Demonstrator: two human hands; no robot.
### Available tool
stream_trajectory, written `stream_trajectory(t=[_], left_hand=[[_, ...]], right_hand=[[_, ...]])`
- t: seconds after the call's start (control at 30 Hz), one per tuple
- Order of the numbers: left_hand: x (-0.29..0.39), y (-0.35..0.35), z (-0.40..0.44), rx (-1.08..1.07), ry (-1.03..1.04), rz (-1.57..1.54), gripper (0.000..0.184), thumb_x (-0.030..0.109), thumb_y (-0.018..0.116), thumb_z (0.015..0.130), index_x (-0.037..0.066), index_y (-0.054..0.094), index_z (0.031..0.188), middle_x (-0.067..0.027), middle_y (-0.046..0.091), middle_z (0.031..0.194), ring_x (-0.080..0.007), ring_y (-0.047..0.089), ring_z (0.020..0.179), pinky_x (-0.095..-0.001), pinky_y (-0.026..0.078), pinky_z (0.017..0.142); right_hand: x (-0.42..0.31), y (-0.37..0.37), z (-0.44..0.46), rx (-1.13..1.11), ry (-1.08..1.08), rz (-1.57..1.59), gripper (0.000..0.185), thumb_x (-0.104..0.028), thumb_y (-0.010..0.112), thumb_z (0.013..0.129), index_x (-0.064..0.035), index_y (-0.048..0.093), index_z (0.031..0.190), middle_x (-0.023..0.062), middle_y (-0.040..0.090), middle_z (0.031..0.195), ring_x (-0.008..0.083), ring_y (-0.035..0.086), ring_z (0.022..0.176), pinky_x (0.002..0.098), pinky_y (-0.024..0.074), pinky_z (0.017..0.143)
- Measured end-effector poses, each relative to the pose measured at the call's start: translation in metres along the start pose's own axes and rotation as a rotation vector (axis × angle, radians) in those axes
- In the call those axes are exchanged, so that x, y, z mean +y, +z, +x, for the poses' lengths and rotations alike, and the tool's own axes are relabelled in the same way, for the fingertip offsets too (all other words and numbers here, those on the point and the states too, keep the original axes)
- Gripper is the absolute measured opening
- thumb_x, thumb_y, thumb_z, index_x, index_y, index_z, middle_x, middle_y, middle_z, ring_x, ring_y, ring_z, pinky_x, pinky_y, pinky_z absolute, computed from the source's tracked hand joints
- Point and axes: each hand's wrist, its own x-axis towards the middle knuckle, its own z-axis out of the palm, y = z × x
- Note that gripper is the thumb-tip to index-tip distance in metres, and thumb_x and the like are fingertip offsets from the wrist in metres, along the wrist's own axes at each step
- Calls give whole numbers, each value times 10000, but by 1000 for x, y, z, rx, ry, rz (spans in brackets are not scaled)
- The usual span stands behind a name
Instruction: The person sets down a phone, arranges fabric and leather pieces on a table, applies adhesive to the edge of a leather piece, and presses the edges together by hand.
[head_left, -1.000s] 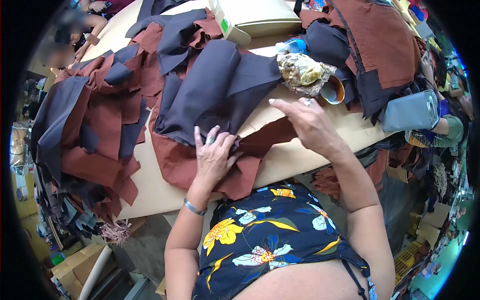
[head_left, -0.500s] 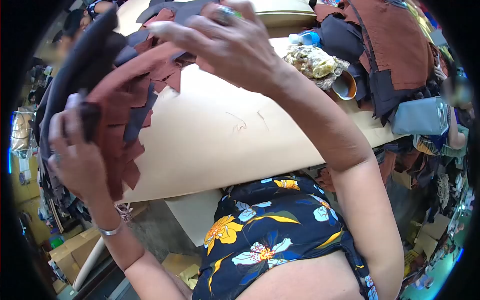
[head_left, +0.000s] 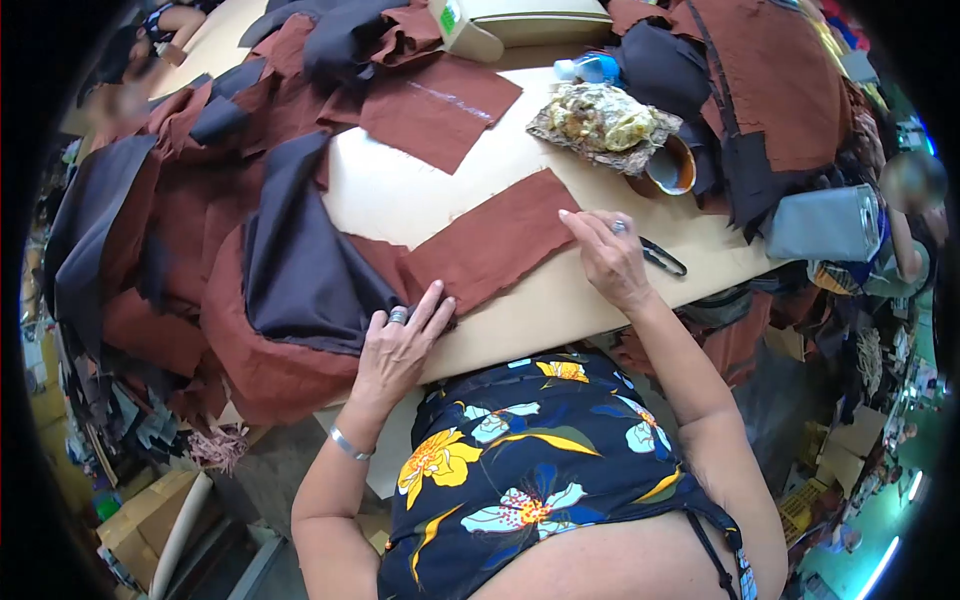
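A reddish-brown cloth strip (head_left: pixel 500 240) lies flat across the table in front of me. My left hand (head_left: pixel 398 345) rests on its left end, fingers spread and lying flat, beside a dark navy cloth (head_left: pixel 300 240) folded over more brown fabric. At the strip's right edge, the curled fingers of my right hand (head_left: pixel 612 258) pinch the cloth. A black-handled tool (head_left: pixel 663 258), its kind not clear, lies just right of that hand and is partly hidden by it.
Brown and navy fabric (head_left: pixel 180 230) is heaped on the left. At the back right sit a crumpled yellowish bundle (head_left: pixel 610 125), an orange-brown cup (head_left: pixel 672 168) and a blue-capped bottle (head_left: pixel 590 70). A grey packet (head_left: pixel 825 222) and brown cloth stack (head_left: pixel 775 90) lie at the right.
Both hands came down from the lifted fabric at the left onto the table. The brown strip now lies spread before me, and the dark cloth has folded down at the left.
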Motion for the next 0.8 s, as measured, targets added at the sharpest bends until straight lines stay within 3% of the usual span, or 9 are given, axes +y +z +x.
stream_trajectory(t=[0.13, 0.2, 0.23, 0.37, 0.57, 0.8], left_hand=[[-2, -5, 4, 16, -11, -109, 521, 141, 546, 731, 150, 510, 1251, -40, 447, 1354, -162, 559, 728, -317, 383, 634], [-1, 6, 3, 29, -2, -63, 550, 125, 533, 737, 171, 490, 1283, -60, 454, 1345, -162, 558, 698, -314, 383, 620], [0, 8, 4, 39, 9, -44, 557, 122, 526, 744, 181, 480, 1296, -66, 457, 1341, -161, 556, 689, -311, 381, 614], [2, 15, 7, 81, 16, 24, 577, 112, 493, 774, 217, 443, 1339, -83, 469, 1325, -158, 549, 668, -300, 376, 593], [6, 22, 13, 104, -23, 94, 567, 120, 465, 798, 228, 427, 1354, -93, 472, 1321, -150, 541, 645, -288, 378, 579], [5, 18, 13, 146, 38, 105, 579, 104, 464, 790, 227, 422, 1354, -71, 403, 1401, -131, 532, 637, -268, 379, 573]], right_hand=[[26, -53, 5, 201, 191, -171, 494, -36, 639, 691, -79, 529, 1171, 51, 578, 1103, 240, 525, 1015, 377, 375, 871], [41, -71, 10, 101, 375, -254, 520, -112, 705, 659, -92, 539, 1151, 54, 507, 1221, 247, 460, 1108, 388, 370, 883], [49, -75, 11, -38, 462, -327, 550, -206, 755, 639, -132, 558, 1147, 62, 405, 1338, 253, 384, 1209, 414, 362, 918], [67, -79, 20, -323, 538, -414, 565, -291, 787, 619, -187, 600, 1142, 88, 283, 1428, 280, 267, 1324, 475, 342, 963], [81, -74, 31, -536, 630, -414, 501, -269, 769, 620, -179, 629, 1092, 84, 261, 1447, 276, 262, 1325, 493, 330, 969], [65, -86, 19, -260, 519, -444, 422, -176, 733, 606, -121, 609, 1006, 76, 291, 1422, 254, 295, 1306, 455, 336, 971]])
